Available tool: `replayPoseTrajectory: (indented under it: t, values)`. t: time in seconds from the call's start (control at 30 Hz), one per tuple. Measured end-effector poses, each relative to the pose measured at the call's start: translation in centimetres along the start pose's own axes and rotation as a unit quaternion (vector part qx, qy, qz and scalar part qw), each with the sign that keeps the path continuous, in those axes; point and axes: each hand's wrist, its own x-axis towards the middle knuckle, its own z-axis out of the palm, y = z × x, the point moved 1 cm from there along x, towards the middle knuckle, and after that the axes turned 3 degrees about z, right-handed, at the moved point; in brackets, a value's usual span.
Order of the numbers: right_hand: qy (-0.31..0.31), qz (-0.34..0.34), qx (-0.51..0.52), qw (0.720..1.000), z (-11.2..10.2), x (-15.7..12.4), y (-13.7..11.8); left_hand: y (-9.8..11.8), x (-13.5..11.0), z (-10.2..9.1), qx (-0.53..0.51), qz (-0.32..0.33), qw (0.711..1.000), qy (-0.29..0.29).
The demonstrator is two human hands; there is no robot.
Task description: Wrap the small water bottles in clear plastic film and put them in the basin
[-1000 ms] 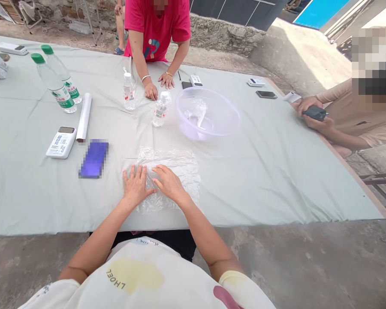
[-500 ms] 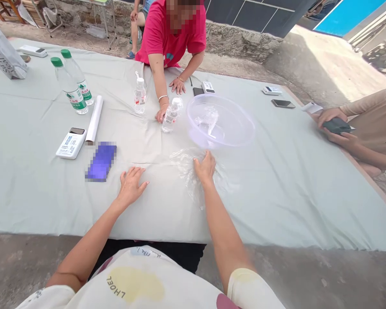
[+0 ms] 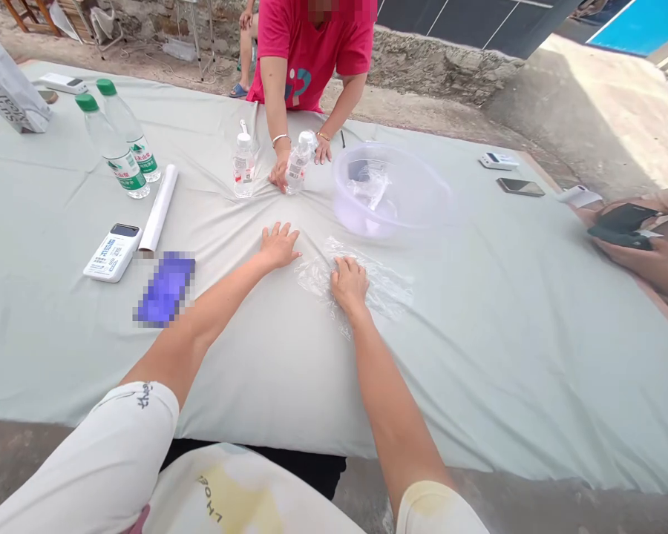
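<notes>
My left hand (image 3: 279, 245) lies palm down on the grey-green tablecloth (image 3: 256, 356), its fingers spread, holding nothing. To its right, my right hand (image 3: 349, 284) rests on a crumpled sheet of clear plastic film (image 3: 387, 285), its fingers bent and pressed into the film; the fingertips are partly hidden. Just beyond the film stands a translucent lilac basin (image 3: 423, 211) with crumpled clear plastic (image 3: 374, 185) inside. Across the table, a co-worker's hand (image 3: 280, 172) touches a small clear bottle (image 3: 297, 169), which stands beside a similar bottle (image 3: 243, 169).
On the left are two green-capped water bottles (image 3: 127, 174), a white roll (image 3: 159, 208), a white boxed device (image 3: 113, 252), a blurred blue-purple item (image 3: 165, 289) and a box (image 3: 11, 89). A phone (image 3: 520, 187) lies right, near another person's hands holding a dark object (image 3: 626, 225).
My left hand has reached forward and right, nearer the film. My right hand's fingers have drawn in on the film. The co-worker's bottle has gone from tilted to nearly upright. The view has shifted.
</notes>
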Motion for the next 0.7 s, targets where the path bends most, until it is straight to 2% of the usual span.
replayPoseTrajectory:
  t: [0.07,0.13,0.2,0.3,0.43,0.5,0.53,0.57,0.6,0.63,0.67,0.7]
  values:
    - [-0.002,-0.031,-0.01,0.999,0.2,-2.3,0.4,0.1,1.0,1.6,0.009,-0.018,0.999,-0.025]
    - [0.007,-0.063,-0.014,0.998,0.4,-4.5,1.0,0.3,-0.2,3.5,0.029,0.021,0.999,0.012]
    - [0.027,-0.093,-0.015,0.995,0.7,-6.5,1.6,0.5,-2.9,5.3,0.044,0.062,0.996,0.043]
    - [0.06,-0.122,-0.008,0.991,1.0,-8.8,2.3,0.8,-8.3,7.2,0.045,0.102,0.993,0.031]
    - [0.11,-0.164,0.011,0.98,1.4,-11.4,2.8,1.4,-15.8,8.1,-0.015,0.154,0.988,0.008]
    - [0.115,-0.199,0.018,0.973,1.4,-12.7,2.6,1.5,-18.5,7.3,-0.106,0.223,0.967,-0.059]
    - [0.112,-0.217,0.023,0.97,1.4,-13.2,2.5,1.3,-19.1,6.4,-0.17,0.271,0.941,-0.113]
    - [0.108,-0.232,0.029,0.966,1.4,-13.6,2.3,1.0,-19.1,5.2,-0.24,0.319,0.898,-0.183]
    - [0.106,-0.242,0.036,0.964,1.4,-13.9,2.2,0.3,-18.3,3.8,-0.305,0.314,0.872,-0.219]
    - [0.105,-0.247,0.044,0.962,1.3,-14.1,2.1,-0.7,-16.6,2.1,-0.358,0.257,0.876,-0.198]
    - [0.106,-0.246,0.053,0.962,1.3,-14.2,2.0,-2.2,-14.2,0.3,-0.391,0.171,0.897,-0.119]
    - [0.106,-0.243,0.062,0.962,1.3,-14.2,2.0,-4.0,-11.3,-1.5,-0.394,0.079,0.916,-0.006]
